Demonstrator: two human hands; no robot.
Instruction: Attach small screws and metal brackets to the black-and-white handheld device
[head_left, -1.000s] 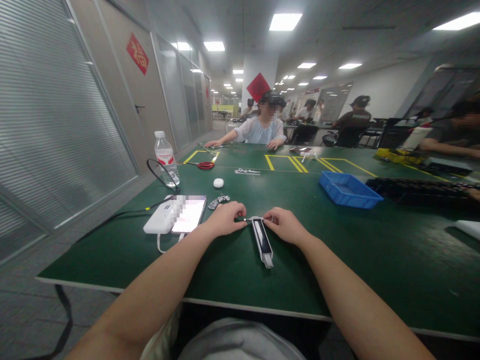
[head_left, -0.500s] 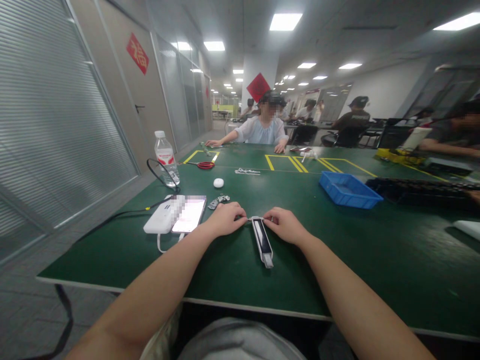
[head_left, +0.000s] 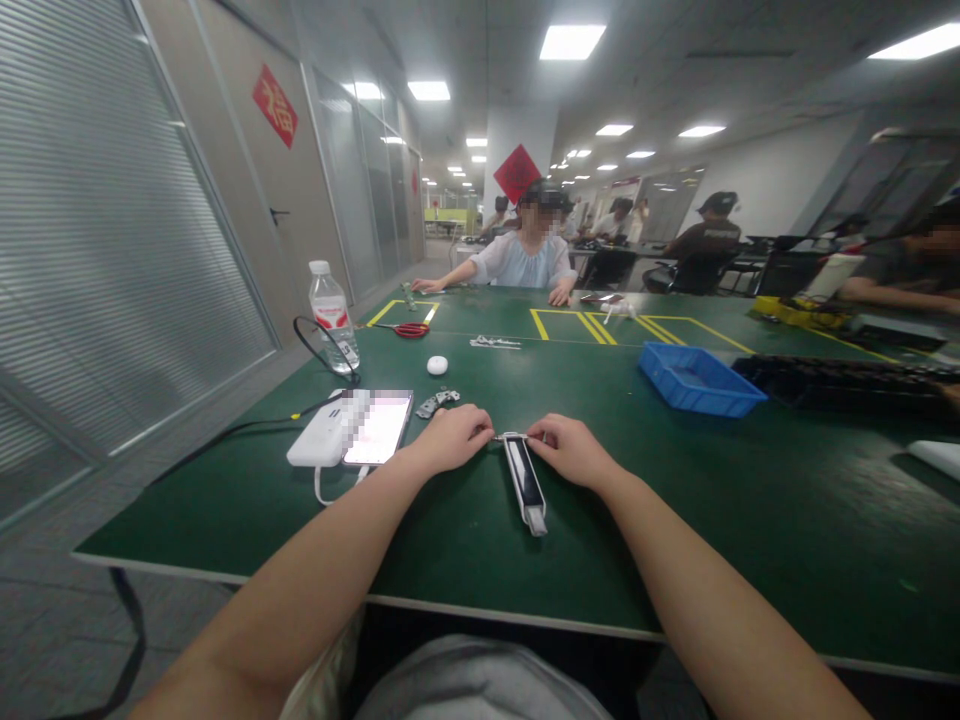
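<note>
A long narrow black-and-white part (head_left: 523, 482) lies on the green table (head_left: 465, 540), pointing towards me. My left hand (head_left: 448, 438) is curled at its far end, pinching a thin metal pin that pokes into that end. My right hand (head_left: 571, 450) is closed on the same far end from the other side, fingertips pressed on the part. A small cluster of grey metal pieces (head_left: 437, 402) lies just beyond my left hand.
A phone (head_left: 377, 427) and white power bank (head_left: 319, 443) with cables lie left of my hands. Farther off are a water bottle (head_left: 333, 318), a white round object (head_left: 437, 365), red scissors (head_left: 409, 330) and a blue tray (head_left: 698, 380). A person (head_left: 523, 260) sits opposite; others work at the right.
My left hand has slid slightly to the right, bringing the pin closer into the part's end. The right hand and the part have stayed put.
</note>
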